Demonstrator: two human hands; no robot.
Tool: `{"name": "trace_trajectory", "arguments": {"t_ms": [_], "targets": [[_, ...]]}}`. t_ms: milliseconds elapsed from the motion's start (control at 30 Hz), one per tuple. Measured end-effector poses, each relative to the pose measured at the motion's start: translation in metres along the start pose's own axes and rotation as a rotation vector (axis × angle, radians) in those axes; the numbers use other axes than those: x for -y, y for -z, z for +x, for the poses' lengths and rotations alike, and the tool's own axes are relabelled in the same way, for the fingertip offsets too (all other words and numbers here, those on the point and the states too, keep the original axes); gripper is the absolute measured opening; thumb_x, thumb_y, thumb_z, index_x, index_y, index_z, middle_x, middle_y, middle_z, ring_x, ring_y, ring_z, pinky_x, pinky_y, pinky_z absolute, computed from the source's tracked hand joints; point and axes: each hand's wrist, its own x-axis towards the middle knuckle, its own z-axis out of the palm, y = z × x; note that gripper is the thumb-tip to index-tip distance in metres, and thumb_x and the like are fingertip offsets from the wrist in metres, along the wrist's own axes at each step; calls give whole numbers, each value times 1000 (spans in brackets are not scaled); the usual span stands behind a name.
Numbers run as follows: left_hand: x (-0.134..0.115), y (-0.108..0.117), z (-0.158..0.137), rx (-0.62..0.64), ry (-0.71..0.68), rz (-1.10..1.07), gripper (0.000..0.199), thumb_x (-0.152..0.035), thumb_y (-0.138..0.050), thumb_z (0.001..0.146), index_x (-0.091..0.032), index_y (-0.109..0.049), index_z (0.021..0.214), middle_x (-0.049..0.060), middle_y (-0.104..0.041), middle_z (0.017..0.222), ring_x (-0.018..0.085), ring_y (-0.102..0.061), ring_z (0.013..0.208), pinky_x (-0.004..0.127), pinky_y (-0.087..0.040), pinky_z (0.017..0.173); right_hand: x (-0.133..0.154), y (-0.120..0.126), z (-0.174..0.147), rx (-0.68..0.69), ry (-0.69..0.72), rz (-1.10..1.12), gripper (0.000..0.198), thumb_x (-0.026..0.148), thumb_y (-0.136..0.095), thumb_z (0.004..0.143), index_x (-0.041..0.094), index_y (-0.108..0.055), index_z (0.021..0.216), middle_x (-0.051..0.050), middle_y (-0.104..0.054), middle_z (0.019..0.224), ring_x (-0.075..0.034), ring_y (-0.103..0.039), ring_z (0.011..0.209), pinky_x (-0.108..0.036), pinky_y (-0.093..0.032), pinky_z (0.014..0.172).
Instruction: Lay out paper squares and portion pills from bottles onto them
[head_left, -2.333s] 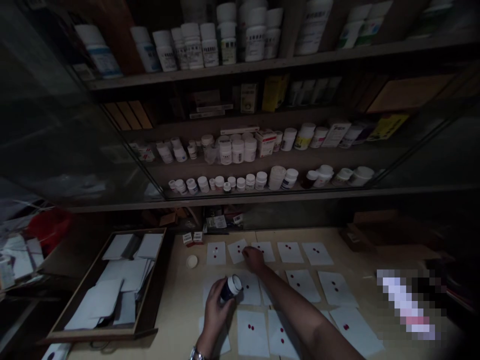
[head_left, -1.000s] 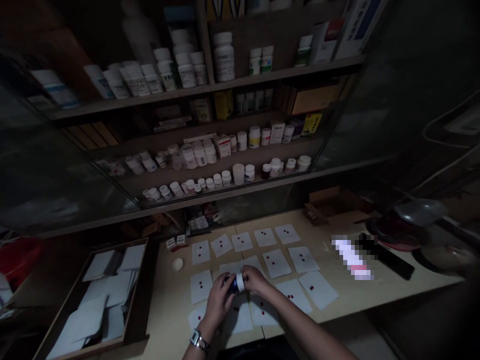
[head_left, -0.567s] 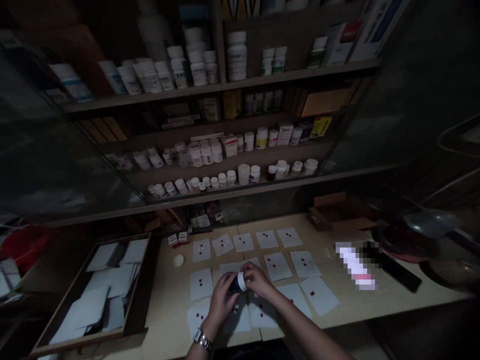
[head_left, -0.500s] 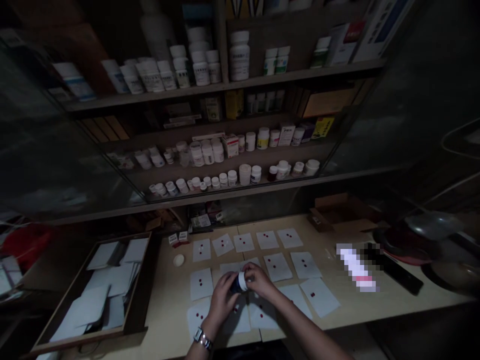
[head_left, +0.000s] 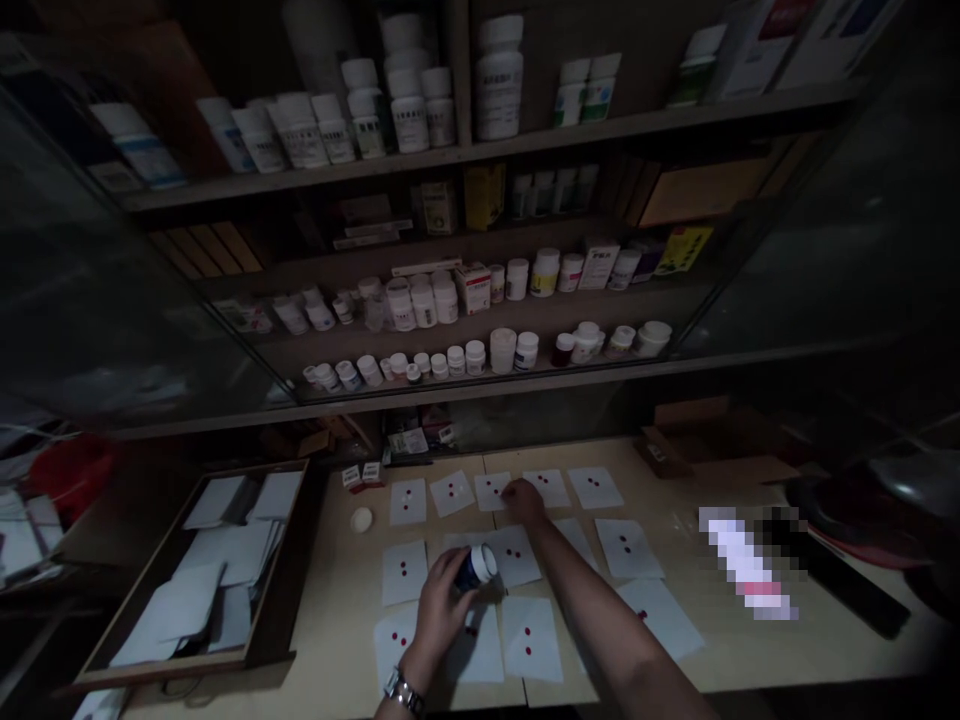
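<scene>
My left hand (head_left: 439, 608), with a metal watch (head_left: 403, 690) on its wrist, grips a dark blue pill bottle (head_left: 466, 574) with a white neck. The bottle is tilted, its uncapped mouth facing up and right. My right hand (head_left: 525, 500) reaches to the back row, its fingers pinched over the right edge of a white paper square (head_left: 484, 484). Whatever is between those fingertips is hidden. Rows of similar squares lie around both hands, most bearing a pair of dark red pills (head_left: 528, 632). My right forearm covers some squares. A round white cap (head_left: 361, 519) lies at the left.
An open drawer (head_left: 300, 560) with stacked white paper stands left. Small boxes (head_left: 363, 476) sit behind the cap. At the right are an open cardboard box (head_left: 694, 440) and a dark phone-like object (head_left: 855, 585). Shelves (head_left: 465, 385) of medicine bottles rise behind the table.
My right hand has left the bottle's mouth and moved away from me to the back row of papers. The left hand keeps the bottle in nearly the same place. The view has shifted slightly.
</scene>
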Motion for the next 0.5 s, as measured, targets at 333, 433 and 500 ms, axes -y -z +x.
{"name": "trace_trajectory", "arguments": {"t_ms": [333, 433, 500], "targets": [[1, 15, 6, -5, 35, -25, 52, -15, -60, 75, -23, -53, 125, 11, -56, 123, 25, -52, 114, 45, -42, 99, 23, 18, -55, 168, 377, 242, 22, 14, -48, 78, 16, -68, 88, -5, -64, 84, -16, -58, 77, -24, -42, 71], [0, 17, 8, 54, 2, -50, 52, -17, -63, 74, -24, -53, 125, 11, -57, 122, 25, -53, 113, 45, -42, 98, 33, 30, -103, 375, 650, 256, 27, 12, -52, 69, 20, -69, 89, -4, -64, 88, -17, -58, 83, -23, -41, 71], [-2, 16, 8, 107, -34, -62, 51, -19, -65, 75, -24, -54, 124, 11, -57, 121, 25, -53, 112, 44, -43, 97, 38, 38, -124, 456, 675, 113, 30, 12, -54, 65, 21, -69, 89, -4, -66, 88, -18, -59, 81, -23, -41, 69]]}}
